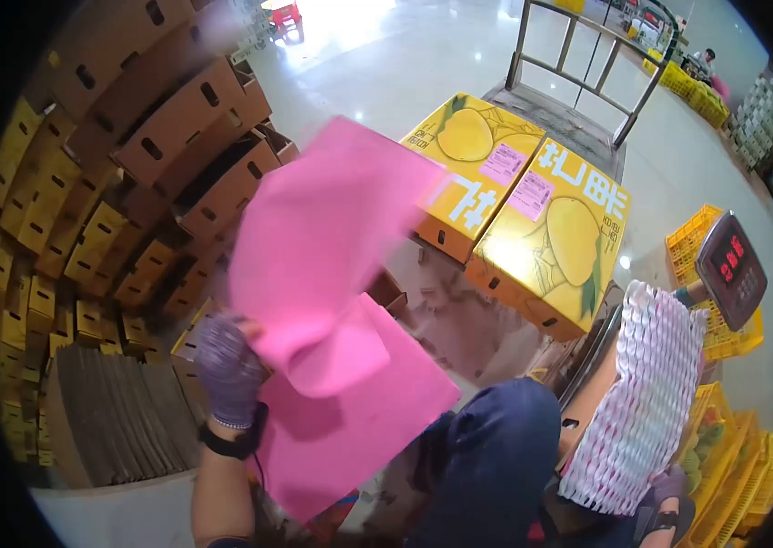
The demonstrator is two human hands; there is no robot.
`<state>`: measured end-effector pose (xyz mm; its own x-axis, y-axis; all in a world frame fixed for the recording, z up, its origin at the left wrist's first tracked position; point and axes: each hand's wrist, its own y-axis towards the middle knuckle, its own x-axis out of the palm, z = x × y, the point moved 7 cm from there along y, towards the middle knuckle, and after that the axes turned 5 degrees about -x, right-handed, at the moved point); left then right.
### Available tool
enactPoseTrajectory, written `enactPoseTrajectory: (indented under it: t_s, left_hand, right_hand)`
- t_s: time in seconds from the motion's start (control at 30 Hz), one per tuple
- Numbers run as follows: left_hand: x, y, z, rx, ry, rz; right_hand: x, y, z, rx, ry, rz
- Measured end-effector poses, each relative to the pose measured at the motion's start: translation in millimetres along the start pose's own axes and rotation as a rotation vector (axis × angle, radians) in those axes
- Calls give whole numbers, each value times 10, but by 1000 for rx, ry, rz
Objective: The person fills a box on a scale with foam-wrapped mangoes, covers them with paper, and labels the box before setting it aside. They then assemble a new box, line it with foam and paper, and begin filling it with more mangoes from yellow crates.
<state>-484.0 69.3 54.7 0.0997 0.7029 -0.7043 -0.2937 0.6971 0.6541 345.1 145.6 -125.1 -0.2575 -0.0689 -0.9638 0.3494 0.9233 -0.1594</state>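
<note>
My left hand (229,370), in a grey knitted glove with a dark band at the wrist, is closed on the edge of a pink sheet (322,219). The sheet is bent and blurred by motion, raised above other pink sheeting (359,447) that lies near my knee. At the lower right, my right hand (667,486), also gloved, is beside the lower edge of a white and pink foam fruit net (637,397). Its fingers are mostly hidden. The net lies over an open cardboard box (587,397) next to the digital scale display (733,269).
Two yellow mango-print boxes (551,242) sit on a metal-railed trolley (578,78). Stacked cartons (176,128) line the left, above flattened cardboard (131,420). Yellow crates (724,475) holding green fruit stand at the lower right. Another person (704,62) is far off at the upper right.
</note>
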Motion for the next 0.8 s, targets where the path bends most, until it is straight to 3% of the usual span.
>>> enactPoseTrajectory:
  t_s: [0.13,0.2,0.23,0.3,0.33,0.4,0.43,0.47,0.53,0.6,0.67,0.73,0.8]
  left_hand:
    - [252,-702,307,52,-4,-337]
    - [448,-1149,359,77,90,-645]
    - [407,-1277,352,72,97,-644]
    - [510,-1607,207,-105,16,-961]
    - [526,-1639,53,-118,22,-959]
    - [470,-1530,-379,-322,-436,-743]
    - [392,-1275,-583,-474,-377,-655]
    - [327,-993,-807,-624,-319,-564]
    - [547,-978,-1630,-701,-168,-436]
    - [1100,-1294,-2558,-802,-58,-602]
    - [1520,-1721,-3047,-691,343,-1063]
    - [1761,-2147,-3254,-554,464,-1539]
    - [1984,-2622,-3697,-599,445,-1664]
  right_hand:
    - [85,39,88,-34,142,-8]
    - [128,76,152,-59,175,10]
    - [151,86,163,-54,159,-32]
    - [121,35,83,4,253,-66]
    - [111,79,143,-76,111,-9]
    - [134,120,200,-81,143,8]
    - [175,152,276,-28,279,0]
    - [124,165,239,-49,168,-10]
    - [142,208,328,-47,186,-44]
    - [108,206,355,-149,114,26]
    - [61,165,375,-115,-81,36]
    - [8,186,373,-78,-157,25]
    - [34,343,646,-90,-412,17]
